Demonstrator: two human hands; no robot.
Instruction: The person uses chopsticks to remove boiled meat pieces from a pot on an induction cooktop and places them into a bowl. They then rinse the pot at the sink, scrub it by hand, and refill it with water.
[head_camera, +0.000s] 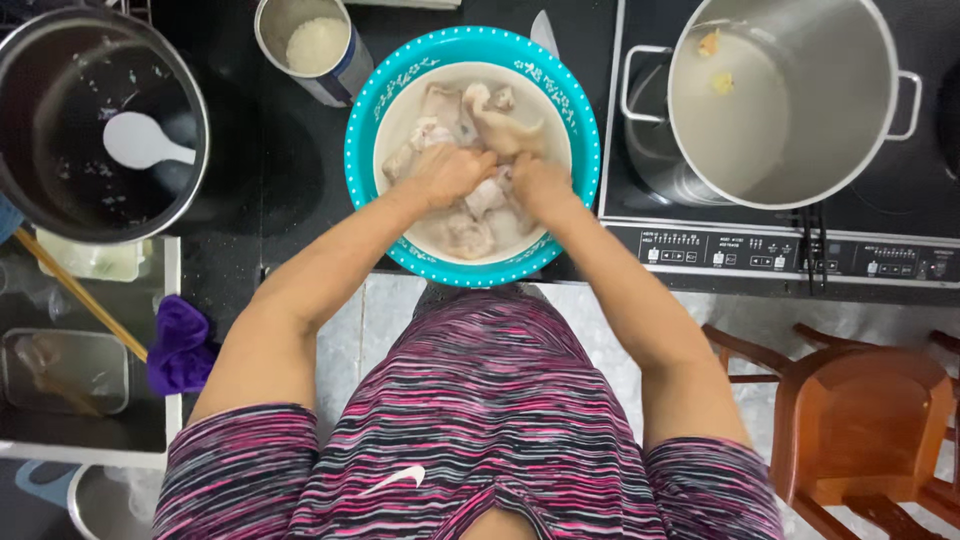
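A turquoise plastic basin (365, 150) stands on the dark counter in front of me, filled with cloudy water and several pale raw meat pieces (497, 125). Both of my hands are down in the basin. My left hand (447, 175) is closed around meat pieces at the middle. My right hand (535, 188) grips more meat just beside it, and the two hands touch. The fingertips of both are hidden among the meat and water.
A dark pot (60, 190) with a white rice paddle (140, 142) sits at left. A metal cup of white grains (315, 45) stands behind the basin. A large steel stockpot (790, 90) rests on an induction cooktop (800, 255) at right. A wooden chair (850, 420) stands lower right, a sink with a purple cloth (180, 345) lower left.
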